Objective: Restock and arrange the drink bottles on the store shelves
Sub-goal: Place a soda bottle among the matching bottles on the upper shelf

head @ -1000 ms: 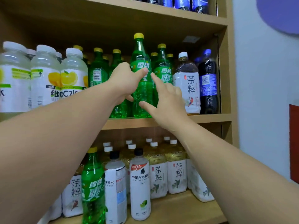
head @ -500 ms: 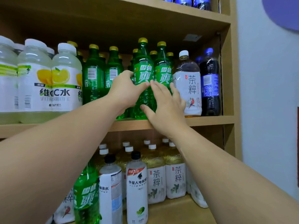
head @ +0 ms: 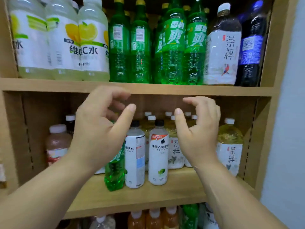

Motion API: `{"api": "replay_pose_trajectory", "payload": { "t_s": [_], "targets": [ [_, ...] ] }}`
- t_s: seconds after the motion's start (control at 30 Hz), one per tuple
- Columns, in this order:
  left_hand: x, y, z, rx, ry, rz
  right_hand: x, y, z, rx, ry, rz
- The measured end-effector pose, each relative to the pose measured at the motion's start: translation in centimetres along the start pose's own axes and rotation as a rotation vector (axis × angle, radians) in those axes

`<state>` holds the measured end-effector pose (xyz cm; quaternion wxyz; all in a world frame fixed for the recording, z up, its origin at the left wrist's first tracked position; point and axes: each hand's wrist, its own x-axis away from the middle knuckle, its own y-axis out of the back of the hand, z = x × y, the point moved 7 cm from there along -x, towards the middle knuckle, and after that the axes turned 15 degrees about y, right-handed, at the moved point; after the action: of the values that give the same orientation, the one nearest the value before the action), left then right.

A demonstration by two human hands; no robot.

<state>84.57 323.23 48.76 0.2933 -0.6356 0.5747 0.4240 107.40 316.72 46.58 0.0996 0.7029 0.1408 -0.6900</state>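
Now both hands empty: left hand [head: 97, 129] and right hand [head: 198, 129] fingers apart, curled. Green bottles [head: 173, 43] ranked above fingertips, done. Stray green bottle [head: 115, 169] below left fingers, among white bottles [head: 158, 156]; apparently left to sort.

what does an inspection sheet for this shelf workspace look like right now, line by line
surface: wooden upper shelf full across its front; lower shelf has bare board in front of the bottles.
job's things: green soda bottles upright on the upper shelf between lemon vitamin water bottles and a tea bottle; one green soda bottle stands on the lower shelf beside two white electrolyte drink bottles.
clutter: nothing seen.
grippers: left hand and right hand open, empty, in front of the lower shelf.
cables: nothing seen.
surroundings: pale wall right of the unit; more bottles below.
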Motion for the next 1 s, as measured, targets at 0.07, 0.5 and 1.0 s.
{"api": "replay_pose_trajectory", "payload": {
  "t_s": [0.07, 0.5, 1.0],
  "targets": [
    [2.5, 0.2, 3.7, -0.085, 0.105, 0.042, 1.8, -2.8, 1.0, -0.093, -0.055, 0.119],
    [9.5, -1.4, 19.5, -0.177, 0.628, 0.281, 1.0, -17.5, 6.0, -0.038, -0.080, 0.848],
    [10.5, -3.7, 21.5, 0.066, 0.688, 0.486, 3.4, -17.0, 6.1, -0.015, -0.056, 0.873]
  ]
}}
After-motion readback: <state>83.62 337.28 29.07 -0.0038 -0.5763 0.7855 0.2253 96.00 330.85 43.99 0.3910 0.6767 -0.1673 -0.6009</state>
